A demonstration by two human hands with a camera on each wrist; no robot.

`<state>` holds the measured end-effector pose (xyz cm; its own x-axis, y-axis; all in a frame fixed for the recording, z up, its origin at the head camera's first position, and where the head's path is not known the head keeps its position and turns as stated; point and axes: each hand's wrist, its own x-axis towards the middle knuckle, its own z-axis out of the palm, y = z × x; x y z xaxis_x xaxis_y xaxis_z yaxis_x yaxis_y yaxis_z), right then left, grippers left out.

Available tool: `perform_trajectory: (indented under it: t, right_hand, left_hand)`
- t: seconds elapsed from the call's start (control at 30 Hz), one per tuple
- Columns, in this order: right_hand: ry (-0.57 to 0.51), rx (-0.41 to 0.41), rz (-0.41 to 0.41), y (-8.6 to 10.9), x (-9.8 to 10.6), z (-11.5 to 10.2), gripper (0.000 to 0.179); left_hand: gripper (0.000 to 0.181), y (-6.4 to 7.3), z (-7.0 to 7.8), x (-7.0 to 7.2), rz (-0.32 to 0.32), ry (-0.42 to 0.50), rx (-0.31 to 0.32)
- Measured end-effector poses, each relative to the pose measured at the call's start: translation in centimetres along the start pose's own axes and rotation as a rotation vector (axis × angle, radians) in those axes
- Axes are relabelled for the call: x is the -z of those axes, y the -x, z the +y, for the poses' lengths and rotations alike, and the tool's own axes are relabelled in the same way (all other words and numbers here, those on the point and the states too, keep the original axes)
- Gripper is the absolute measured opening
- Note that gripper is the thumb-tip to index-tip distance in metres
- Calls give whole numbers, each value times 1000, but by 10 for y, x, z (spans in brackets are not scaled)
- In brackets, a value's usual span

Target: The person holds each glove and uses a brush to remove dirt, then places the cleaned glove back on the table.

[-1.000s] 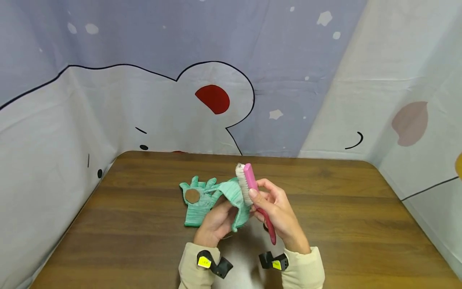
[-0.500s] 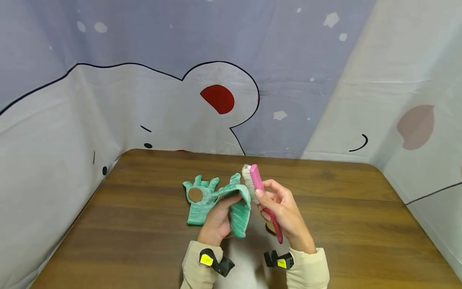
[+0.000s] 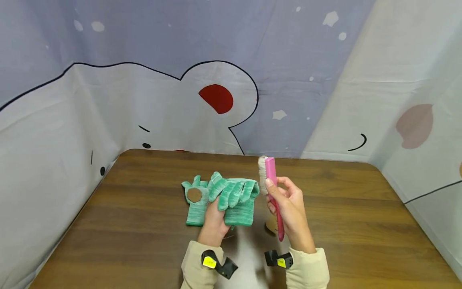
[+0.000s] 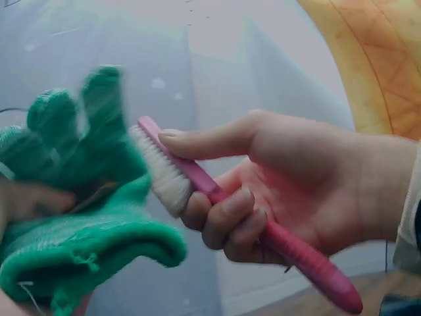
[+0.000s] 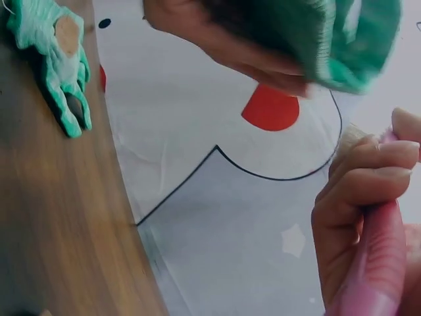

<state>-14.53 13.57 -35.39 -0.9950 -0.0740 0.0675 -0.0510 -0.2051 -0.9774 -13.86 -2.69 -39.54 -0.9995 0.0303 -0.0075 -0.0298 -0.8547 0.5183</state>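
My left hand (image 3: 213, 222) grips a green knit glove (image 3: 240, 213), whose fingers flop over to the right and down. In the left wrist view the glove's open cuff (image 4: 131, 240) faces the camera, with a few loose threads. My right hand (image 3: 294, 214) holds a pink brush (image 3: 270, 166) upright, thumb along its back and fingers curled round the handle. Its pale bristles (image 3: 262, 176) point left at the glove, a small gap away in the head view. A second green glove (image 3: 196, 212) lies flat on the table behind the left hand, partly covered by the held one.
A brown disc (image 3: 194, 195) sits on the lying glove. Below the right hand, a tan object with a dark edge (image 3: 271, 225) is partly hidden by the brush handle. The wooden table (image 3: 346, 224) ends at a printed cloth backdrop (image 3: 310, 100).
The bristles were against the glove a second ago; the brush has since moved right, away from it, and up. My left hand has turned the glove, so its fingers now show in front.
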Motion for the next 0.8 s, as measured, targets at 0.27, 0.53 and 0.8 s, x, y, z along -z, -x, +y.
perform_trajectory:
  t: [0.27, 0.53, 0.8]
  right_hand:
    - [162, -42, 0, 0, 10, -3, 27]
    - [307, -13, -84, 3, 2, -2, 32]
    - [510, 64, -17, 3, -17, 11, 36]
  left_hand:
    - [64, -5, 1, -2, 443, -657, 15]
    - [47, -6, -1, -6, 401, -696, -79]
    - [30, -3, -4, -15, 209, -537, -82]
